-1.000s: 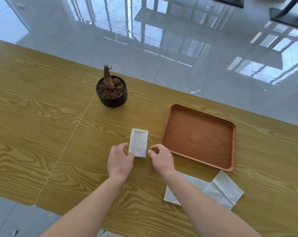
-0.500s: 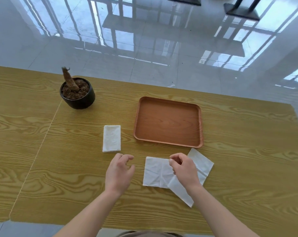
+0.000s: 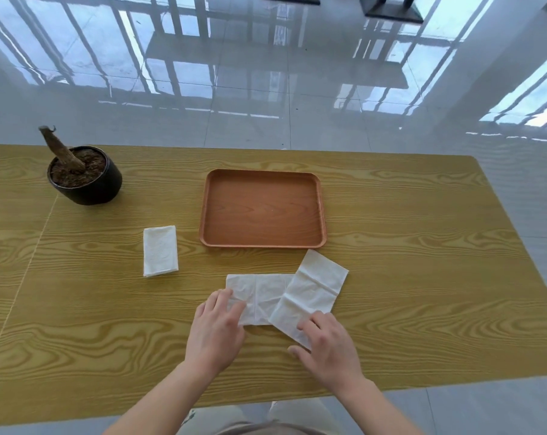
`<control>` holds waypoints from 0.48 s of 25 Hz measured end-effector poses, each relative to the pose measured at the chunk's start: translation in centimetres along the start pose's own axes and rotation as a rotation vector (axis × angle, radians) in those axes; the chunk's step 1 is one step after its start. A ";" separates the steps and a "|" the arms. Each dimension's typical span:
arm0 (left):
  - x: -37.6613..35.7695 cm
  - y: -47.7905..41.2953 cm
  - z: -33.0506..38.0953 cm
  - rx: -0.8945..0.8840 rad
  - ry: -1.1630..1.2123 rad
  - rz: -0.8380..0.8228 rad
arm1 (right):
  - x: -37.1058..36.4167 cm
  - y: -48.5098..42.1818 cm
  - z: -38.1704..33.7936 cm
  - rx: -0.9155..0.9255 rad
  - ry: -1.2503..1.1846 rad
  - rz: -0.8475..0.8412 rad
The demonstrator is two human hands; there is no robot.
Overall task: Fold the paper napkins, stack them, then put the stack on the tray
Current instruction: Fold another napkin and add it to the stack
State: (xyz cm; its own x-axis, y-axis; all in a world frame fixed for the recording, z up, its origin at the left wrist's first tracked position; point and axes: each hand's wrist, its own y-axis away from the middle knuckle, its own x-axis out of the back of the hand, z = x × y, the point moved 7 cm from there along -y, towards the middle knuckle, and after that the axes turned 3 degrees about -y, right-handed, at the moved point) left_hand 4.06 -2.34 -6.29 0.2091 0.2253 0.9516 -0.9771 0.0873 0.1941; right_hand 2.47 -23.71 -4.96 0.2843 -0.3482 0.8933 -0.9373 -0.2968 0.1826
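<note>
- We see two opened napkins on the bench (image 3: 422, 277), right at the grips. The flat napkin (image 3: 259, 293) lies square to the bench edge, with its near left corner under the left grip (image 3: 215, 331). The tilted napkin (image 3: 313, 287) lies askew over the flat napkin's right end, with its near corner under the right grip (image 3: 328, 343).
- The left grip is spread and relaxed, its fingers (image 3: 234, 309) laid fairly straight on top of the flat napkin; it holds nothing.
- The right grip is loosely bent, with its fingertips (image 3: 305, 324) resting on the tilted napkin. The thumb sits apart at the napkin's near edge, and we make out no pinch.
- From the right grip the tilted napkin runs away and to the right, and its far corner ends just short of the tray.
- The folded napkin (image 3: 160, 251) lies beyond the left grip and to its left, apart from both grips and from the opened napkins.
- The brown tray (image 3: 262, 211) sits beyond both grips, near the folded napkin's right side.
- A black plant pot (image 3: 87, 186) with soil and a bare stump stands far beyond the left grip, off to the left.
- The glossy tiled floor (image 3: 266, 105) lies past the far edge of the bench.
</note>
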 end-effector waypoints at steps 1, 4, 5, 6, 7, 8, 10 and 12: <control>0.0 -0.1 0.0 -0.001 -0.004 -0.002 | -0.1 0.0 0.1 0.008 0.020 -0.005; 0.3 -0.5 -0.1 0.025 0.001 0.001 | 0.0 0.0 -0.2 0.034 0.073 0.022; 0.3 -0.6 -0.1 0.028 0.003 -0.001 | 0.1 0.0 -0.3 0.041 0.078 0.041; 0.3 -0.6 -0.1 0.028 0.005 -0.002 | 0.3 0.0 -0.4 0.049 0.082 0.063; 0.2 -0.6 -0.1 0.024 0.006 -0.002 | 0.4 0.1 -0.5 0.060 0.089 0.084; 0.2 -0.5 -0.2 0.018 0.005 -0.002 | 0.4 0.1 -0.6 0.074 0.098 0.099; 0.1 -0.2 -0.3 0.000 0.003 0.004 | 0.3 0.3 -0.8 0.101 0.126 0.129; 0.1 0.0 -0.2 -0.018 0.002 0.013 | 0.3 0.4 -0.7 0.108 0.133 0.162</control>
State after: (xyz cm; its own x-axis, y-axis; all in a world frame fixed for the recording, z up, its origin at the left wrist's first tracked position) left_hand 4.09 -2.09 -6.23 0.1963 0.2283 0.9536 -0.9789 0.1015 0.1772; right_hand 2.02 -23.29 -4.30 0.0958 -0.2809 0.9550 -0.9394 -0.3429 -0.0066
